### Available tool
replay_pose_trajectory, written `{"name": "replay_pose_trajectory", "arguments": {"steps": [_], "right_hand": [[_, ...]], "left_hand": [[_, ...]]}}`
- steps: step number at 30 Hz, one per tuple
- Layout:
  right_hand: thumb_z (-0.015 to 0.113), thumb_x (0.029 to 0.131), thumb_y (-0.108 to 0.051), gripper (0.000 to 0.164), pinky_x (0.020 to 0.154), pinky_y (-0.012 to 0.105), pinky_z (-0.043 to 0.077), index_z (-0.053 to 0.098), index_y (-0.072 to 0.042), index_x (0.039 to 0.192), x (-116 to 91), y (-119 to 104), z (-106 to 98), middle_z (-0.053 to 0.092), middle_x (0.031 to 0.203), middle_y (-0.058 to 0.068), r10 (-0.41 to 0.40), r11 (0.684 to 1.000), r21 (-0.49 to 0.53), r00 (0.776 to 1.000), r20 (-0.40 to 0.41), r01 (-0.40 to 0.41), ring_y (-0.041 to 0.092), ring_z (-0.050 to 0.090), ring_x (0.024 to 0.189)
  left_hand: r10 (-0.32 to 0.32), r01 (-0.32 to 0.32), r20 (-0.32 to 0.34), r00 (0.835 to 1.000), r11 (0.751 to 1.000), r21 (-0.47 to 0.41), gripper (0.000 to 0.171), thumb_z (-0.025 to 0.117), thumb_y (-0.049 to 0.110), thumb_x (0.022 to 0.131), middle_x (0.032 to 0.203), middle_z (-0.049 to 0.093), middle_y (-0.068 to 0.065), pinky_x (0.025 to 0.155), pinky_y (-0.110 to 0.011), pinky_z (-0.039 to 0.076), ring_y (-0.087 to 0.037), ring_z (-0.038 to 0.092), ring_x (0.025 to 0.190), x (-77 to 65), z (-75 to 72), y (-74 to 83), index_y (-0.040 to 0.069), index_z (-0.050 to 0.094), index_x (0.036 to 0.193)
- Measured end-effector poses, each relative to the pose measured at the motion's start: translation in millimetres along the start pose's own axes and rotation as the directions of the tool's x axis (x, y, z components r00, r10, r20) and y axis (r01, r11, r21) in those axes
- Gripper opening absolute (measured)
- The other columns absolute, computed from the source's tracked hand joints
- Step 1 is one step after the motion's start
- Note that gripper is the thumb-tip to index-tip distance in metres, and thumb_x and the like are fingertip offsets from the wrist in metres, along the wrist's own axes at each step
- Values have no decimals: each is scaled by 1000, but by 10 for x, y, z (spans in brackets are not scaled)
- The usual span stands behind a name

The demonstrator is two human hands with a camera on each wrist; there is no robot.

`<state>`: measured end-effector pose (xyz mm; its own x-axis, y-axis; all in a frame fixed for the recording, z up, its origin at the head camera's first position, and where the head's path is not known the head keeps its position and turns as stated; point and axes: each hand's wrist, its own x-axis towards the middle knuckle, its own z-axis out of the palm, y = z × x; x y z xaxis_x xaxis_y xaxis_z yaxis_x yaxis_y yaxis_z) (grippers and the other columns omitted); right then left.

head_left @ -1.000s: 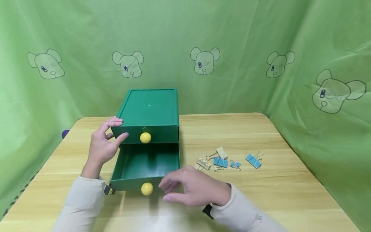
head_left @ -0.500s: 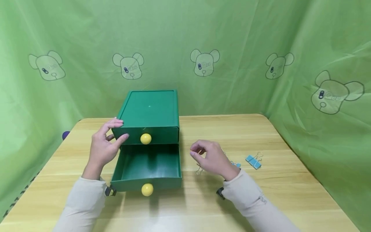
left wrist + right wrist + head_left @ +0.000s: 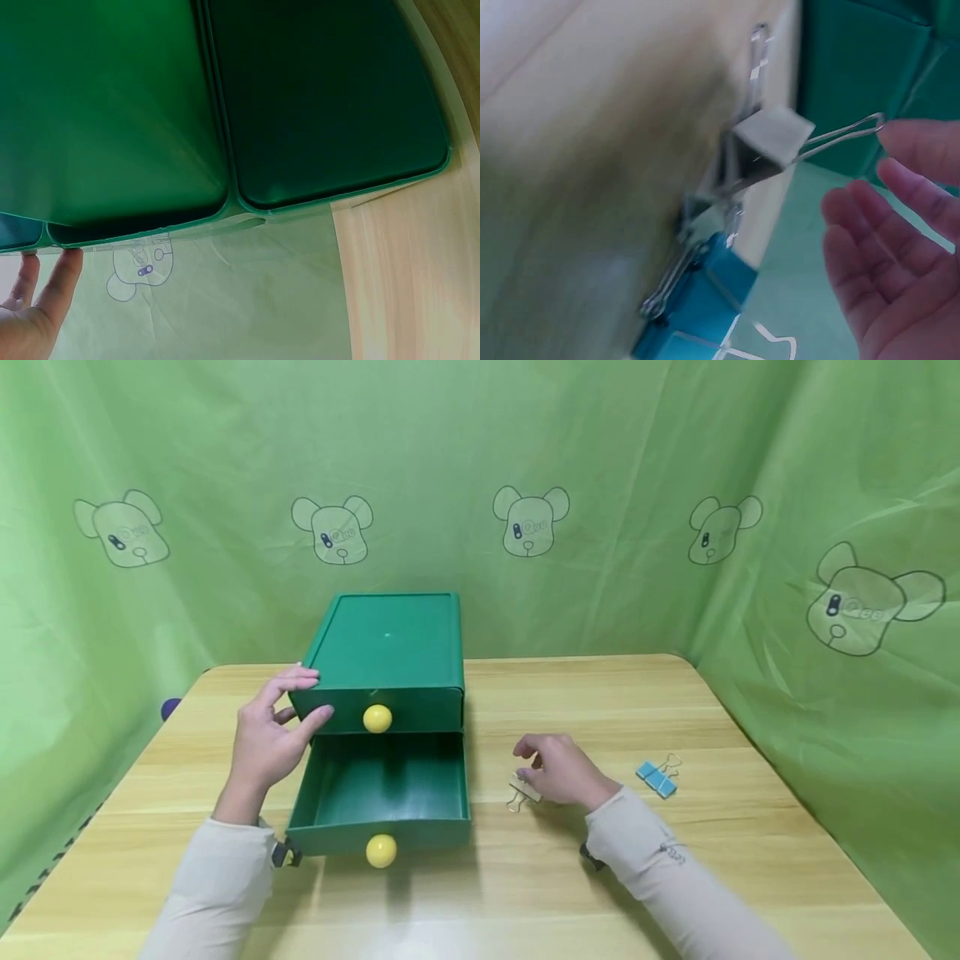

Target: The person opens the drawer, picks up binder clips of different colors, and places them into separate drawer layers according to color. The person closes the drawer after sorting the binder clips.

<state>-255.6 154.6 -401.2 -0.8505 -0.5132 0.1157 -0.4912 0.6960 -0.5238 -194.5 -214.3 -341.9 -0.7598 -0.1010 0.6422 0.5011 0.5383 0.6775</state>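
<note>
The pale binder clip [image 3: 527, 787] lies on the tabletop [image 3: 570, 877], right of the pulled-out lower drawer [image 3: 337, 839]. The right hand [image 3: 566, 772] has loosely bent fingers; its thumb meets the end of the clip's wire handle, with the index finger apart, so no closed pinch shows. With contact only at the wire tip, the clip may pivot, slip or be pushed away if the thumb advances alone. A blue clip [image 3: 705, 307] lies close beside it; interlocked wires, if present, could drag it along on lifting. The left hand [image 3: 266, 739] is extended, not clenched, fingers on the top edge of the drawer unit [image 3: 397, 643] and thumb against the upper drawer front [image 3: 420, 710]. Excess downward pressure there could tip or shift the unit; a knock from the right forearm could displace the projecting lower drawer.
</note>
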Motion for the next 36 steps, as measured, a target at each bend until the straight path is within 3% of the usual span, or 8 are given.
{"name": "replay_pose_trajectory", "arguments": {"steps": [5,7,12,17,21,27,36], "right_hand": [[70,85,-3,25,71,30,54,66,1,109,-5,65,10,68,104,13,16,999,-45,997,79,-12,16,65,81],[64,84,4,26,75,32,54,67,-1,110,-8,69,12,68,104,12,22,999,-47,995,96,-17,18,65,85],[52,67,18,59,84,40,51,62,-4,121,-24,43,9,64,113,12,32,998,-51,975,220,-21,23,60,93],[71,64,13,73,94,45,45,53,-2,133,-33,35,39,60,122,12,-57,991,-97,945,323,93,25,56,101],[80,62,9,75,96,45,45,56,-3,132,-29,35,76,60,125,11,-65,985,-129,945,320,111,26,57,107],[81,69,2,55,87,43,48,61,-2,120,-21,39,96,64,104,7,-37,986,-144,950,310,86,22,57,91],[84,71,-6,60,72,35,46,58,1,124,-42,64,65,59,90,1,-10,995,-97,963,269,38,15,49,71]], "left_hand": [[-6,6,0,1000,1000,-1,35,76,-1,81,126,61,-7,79,-10,45,-18,46,128,1,3,2,-1,61,112],[-10,10,1,1000,1000,5,36,77,-1,80,126,61,-8,79,-10,45,-18,46,129,4,2,-4,-1,62,113],[-15,15,1,1000,1000,9,37,77,-1,80,127,60,-9,79,-10,44,-19,46,128,11,-4,-9,-1,62,113],[-11,11,-2,1000,1000,4,36,77,-1,80,127,60,-9,79,-10,44,-19,47,128,9,-6,-7,-1,62,113],[-8,8,0,1000,1000,-5,37,77,-1,80,127,60,-9,79,-10,45,-20,47,128,7,-1,-6,-1,62,114],[-7,7,-2,1000,1000,-13,37,77,-2,80,127,60,-10,79,-10,45,-19,46,128,2,0,-15,-1,61,113],[-20,20,2,1000,999,-26,37,76,-3,81,128,59,-10,81,-11,45,-18,46,129,-5,8,-18,-1,61,115]]}}
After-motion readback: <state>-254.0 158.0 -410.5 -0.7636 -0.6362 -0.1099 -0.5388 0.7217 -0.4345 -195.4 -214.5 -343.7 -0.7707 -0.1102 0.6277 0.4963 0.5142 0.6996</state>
